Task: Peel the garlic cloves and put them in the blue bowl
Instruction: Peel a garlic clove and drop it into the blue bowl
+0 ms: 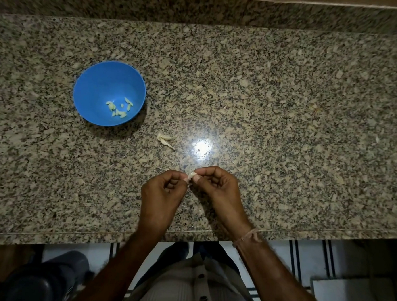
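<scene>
The big speckled grey-and-tan stone counter [288, 109] fills most of the view. A round blue plastic bowl [104, 79] sits on it, at ten o'clock from the hands. The left hand [162, 192] and the right hand [216, 188] meet near the counter's six o'clock edge, fingers curled in. A scrap of dry papery garlic skin [166, 140] lies at eleven o'clock from the hands. A few little peeled yellowish garlic pieces [119, 109] lie in the bowl's bottom. Both hands' thumbs and fingertips pinch one tiny pale garlic clove [192, 175] between them.

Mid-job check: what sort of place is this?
Probably a home kitchen: a speckled granite countertop, a blue bowl holding peeled garlic cloves, and striped floor tiles below the counter edge. The left hand and right hand pinch another clove.
</scene>
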